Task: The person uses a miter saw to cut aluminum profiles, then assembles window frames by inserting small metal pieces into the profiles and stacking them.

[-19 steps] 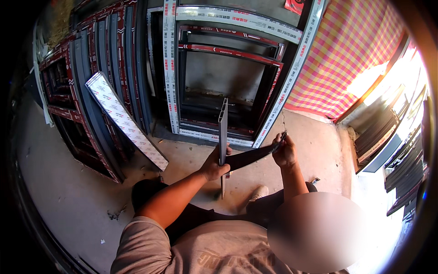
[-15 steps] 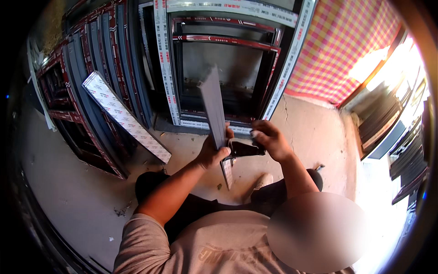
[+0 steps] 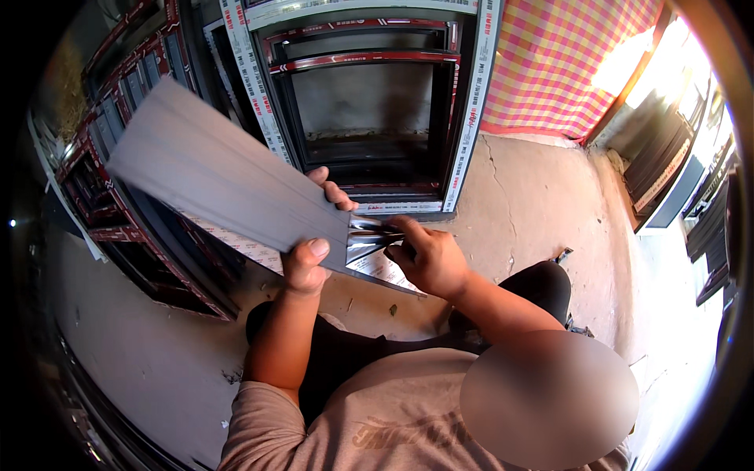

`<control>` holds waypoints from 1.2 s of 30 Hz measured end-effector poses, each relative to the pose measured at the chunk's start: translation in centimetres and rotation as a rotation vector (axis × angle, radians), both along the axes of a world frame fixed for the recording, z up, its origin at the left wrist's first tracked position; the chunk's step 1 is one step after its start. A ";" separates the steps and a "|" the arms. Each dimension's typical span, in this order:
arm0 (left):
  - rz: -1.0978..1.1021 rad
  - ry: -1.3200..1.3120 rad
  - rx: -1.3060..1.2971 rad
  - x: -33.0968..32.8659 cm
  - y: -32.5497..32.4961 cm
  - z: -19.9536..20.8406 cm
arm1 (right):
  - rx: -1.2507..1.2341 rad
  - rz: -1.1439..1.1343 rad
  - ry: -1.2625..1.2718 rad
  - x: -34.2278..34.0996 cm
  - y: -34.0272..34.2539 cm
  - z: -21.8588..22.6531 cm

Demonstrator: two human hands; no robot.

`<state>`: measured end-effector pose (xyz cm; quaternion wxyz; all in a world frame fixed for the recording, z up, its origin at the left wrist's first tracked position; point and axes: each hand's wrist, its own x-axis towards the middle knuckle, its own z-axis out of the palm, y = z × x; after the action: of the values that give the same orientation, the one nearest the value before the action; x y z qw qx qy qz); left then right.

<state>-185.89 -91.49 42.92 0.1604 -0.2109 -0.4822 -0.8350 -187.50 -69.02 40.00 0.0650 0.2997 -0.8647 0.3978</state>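
A long flat grey profile strip (image 3: pixel 228 169) slants from upper left down toward my lap, its broad plain face up. My left hand (image 3: pixel 305 268) grips it near its lower end, the thumb on the face and the fingertips over the far edge. My right hand (image 3: pixel 436 263) pinches a crumpled, shiny dark film (image 3: pixel 367 238) that is lifted off the strip's lower end. White printed covering (image 3: pixel 390 272) shows beside the film, under my right fingers. My right fingertips are partly hidden by the film.
Ahead stands a dark window frame (image 3: pixel 473 110) edged with white printed tape. More frames (image 3: pixel 169 275) lean at the left, with a white printed strip (image 3: pixel 250 250) partly hidden behind the grey one. A checked curtain (image 3: pixel 565 71) hangs at right, near stacked profiles (image 3: pixel 667 161).
The grey strip has swung leftward from near upright, and its broad face has turned into view. My right hand has moved lower and left, still pinching the film. The view has shifted.
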 end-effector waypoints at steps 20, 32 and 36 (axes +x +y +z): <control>0.169 0.230 0.278 6.8 -21.7 8.7 | 0.095 -0.952 -0.139 -6.6 49.2 -11.3; 0.638 -0.102 0.160 8.5 -31.6 8.8 | 0.239 -1.703 -0.786 16.8 78.1 -23.0; 0.801 -0.326 0.101 -2.6 -23.9 3.1 | -0.304 -1.811 -0.656 16.3 76.1 -28.3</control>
<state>-188.49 -115.41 46.04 0.4036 0.1354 -0.5037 -0.7517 -171.22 7.08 11.74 0.1402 -0.6156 -0.6824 0.3684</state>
